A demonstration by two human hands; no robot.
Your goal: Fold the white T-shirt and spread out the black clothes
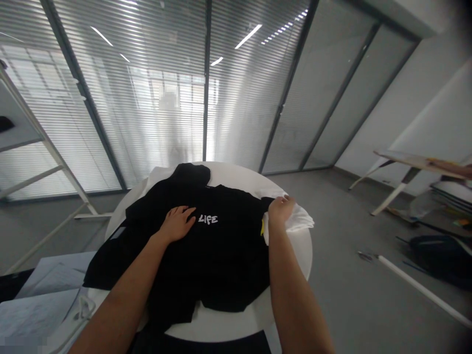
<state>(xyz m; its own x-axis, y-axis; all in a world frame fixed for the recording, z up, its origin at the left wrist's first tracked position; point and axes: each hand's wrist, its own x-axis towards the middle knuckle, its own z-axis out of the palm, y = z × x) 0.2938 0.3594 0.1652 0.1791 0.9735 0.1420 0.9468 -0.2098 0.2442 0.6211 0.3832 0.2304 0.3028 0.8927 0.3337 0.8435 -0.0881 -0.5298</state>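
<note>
A black T-shirt (221,255) with small white lettering on its front lies spread over a round white table (236,173). My left hand (178,223) rests flat on the shirt, just left of the lettering, fingers stretched out. At the shirt's right side, my right hand (280,209) is closed on the edge of its sleeve; the fingertips are partly hidden. Under and beside that hand lies a white cloth (300,219), with a bit of yellow (262,227) showing near the wrist. More black cloth (110,255) is bunched to the left of the shirt.
Papers (40,295) lie at the lower left, near a white metal frame (61,162). Glass partitions with blinds (165,113) stand behind the table. On the right are a wooden-topped table (416,160), a dark bag (438,255) and a white pole (420,287) on the floor.
</note>
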